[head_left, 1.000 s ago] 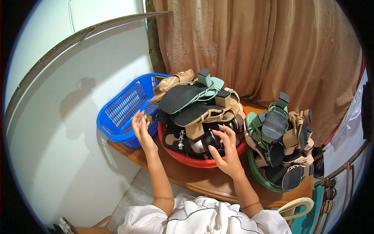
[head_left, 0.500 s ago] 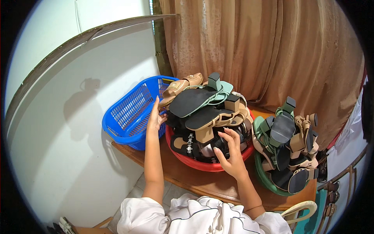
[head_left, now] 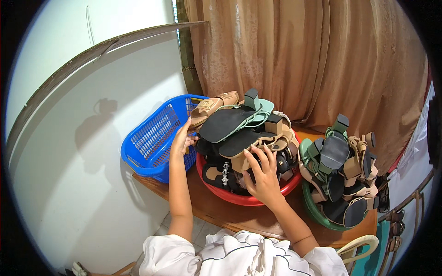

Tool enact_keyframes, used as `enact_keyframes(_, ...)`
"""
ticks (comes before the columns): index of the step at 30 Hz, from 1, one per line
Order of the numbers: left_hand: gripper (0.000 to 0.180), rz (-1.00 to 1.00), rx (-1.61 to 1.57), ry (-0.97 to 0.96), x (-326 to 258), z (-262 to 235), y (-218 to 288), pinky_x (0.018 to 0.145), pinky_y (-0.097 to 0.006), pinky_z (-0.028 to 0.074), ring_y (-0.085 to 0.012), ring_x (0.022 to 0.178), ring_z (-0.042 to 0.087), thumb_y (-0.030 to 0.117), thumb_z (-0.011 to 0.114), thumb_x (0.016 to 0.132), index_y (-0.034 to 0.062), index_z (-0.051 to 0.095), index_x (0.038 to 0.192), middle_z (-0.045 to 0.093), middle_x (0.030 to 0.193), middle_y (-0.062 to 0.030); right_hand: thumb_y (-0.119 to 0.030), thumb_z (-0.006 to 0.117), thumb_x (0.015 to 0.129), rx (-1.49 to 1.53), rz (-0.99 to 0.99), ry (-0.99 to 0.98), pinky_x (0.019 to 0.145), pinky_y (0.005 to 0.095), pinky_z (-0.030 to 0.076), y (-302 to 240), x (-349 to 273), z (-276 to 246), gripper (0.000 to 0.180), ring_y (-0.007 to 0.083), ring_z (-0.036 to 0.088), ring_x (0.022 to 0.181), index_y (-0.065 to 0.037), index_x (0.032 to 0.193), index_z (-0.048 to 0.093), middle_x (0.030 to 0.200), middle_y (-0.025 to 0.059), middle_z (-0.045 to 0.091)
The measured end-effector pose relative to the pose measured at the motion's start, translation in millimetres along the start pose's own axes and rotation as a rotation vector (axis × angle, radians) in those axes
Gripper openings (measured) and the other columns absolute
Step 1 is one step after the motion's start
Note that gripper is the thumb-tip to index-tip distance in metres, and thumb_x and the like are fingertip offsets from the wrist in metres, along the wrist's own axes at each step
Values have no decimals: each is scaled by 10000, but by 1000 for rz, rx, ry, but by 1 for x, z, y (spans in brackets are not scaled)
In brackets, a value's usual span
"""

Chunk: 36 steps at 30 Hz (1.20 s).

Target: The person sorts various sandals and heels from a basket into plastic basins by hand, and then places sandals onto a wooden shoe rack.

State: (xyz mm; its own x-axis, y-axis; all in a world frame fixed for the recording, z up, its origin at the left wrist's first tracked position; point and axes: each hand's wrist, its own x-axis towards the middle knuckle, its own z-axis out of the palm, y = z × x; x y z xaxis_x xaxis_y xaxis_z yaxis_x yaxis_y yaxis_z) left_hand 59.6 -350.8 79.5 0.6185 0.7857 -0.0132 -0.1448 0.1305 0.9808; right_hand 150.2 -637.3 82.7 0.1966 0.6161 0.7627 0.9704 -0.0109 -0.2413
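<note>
A red basin is heaped with sandals in front of me. My left hand is at the heap's left side, fingers apart, near a tan slide sandal and some dark footwear. My right hand reaches over the front of the heap, its fingers spread and curved beside the block heel of a tan sandal with a black sole. The fingertips appear to touch that heel. A green heeled sandal lies sole-up on top. Below it sits a black sandal with a jewelled strap.
A blue plastic basket stands left of the basin against the white wall. At the right, a green basin holds more heeled sandals. All stand on a wooden table. Behind hangs a brown curtain; a cream chair back is at lower right.
My right hand has moved left and in to the tan sandal's heel. My left hand stays by the heap's left side. The view has shifted slightly.
</note>
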Motion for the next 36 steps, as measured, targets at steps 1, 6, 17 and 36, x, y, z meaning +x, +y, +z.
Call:
enact_keyframes(1, 481, 7, -8, -6, 1, -2, 1, 391, -163, 374, -117, 517, 556, 487, 527, 785, 72, 531, 1029, 594, 837, -51, -77, 614, 683, -4, 3, 19, 972, 506, 217, -1, 1, -1, 569, 373, 279, 1167, -98, 1218, 423, 1240, 129, 348)
enact_keyframes(6, 458, 10, -90, -54, 9, -4, 3, 405, -182, 417, -135, 555, 584, 446, 540, 793, 53, 530, 1028, 599, 851, -76, -139, 613, 704, -1, -36, 46, 953, 584, 180, -1, 15, 0, 550, 368, 262, 1175, -126, 1219, 422, 1241, 106, 363)
enact_keyframes(17, 281, 121, -511, -74, 34, 1, -5, 754, -358, 518, -219, 873, 577, 210, 551, 804, 9, 531, 998, 564, 964, -115, -196, 636, 708, -68, -39, -55, 962, 594, 141, 0, 14, 4, 529, 336, 270, 1199, -127, 1191, 432, 1256, 68, 371)
enact_keyframes(36, 338, 539, -539, -3, 1, 32, 37, 675, -341, 540, -249, 834, 597, 158, 567, 788, -4, 452, 1062, 542, 994, -126, -240, 604, 747, 35, -25, -135, 948, 630, 35, 3, 13, 0, 584, 362, 193, 1255, -149, 1271, 362, 1352, 91, 267)
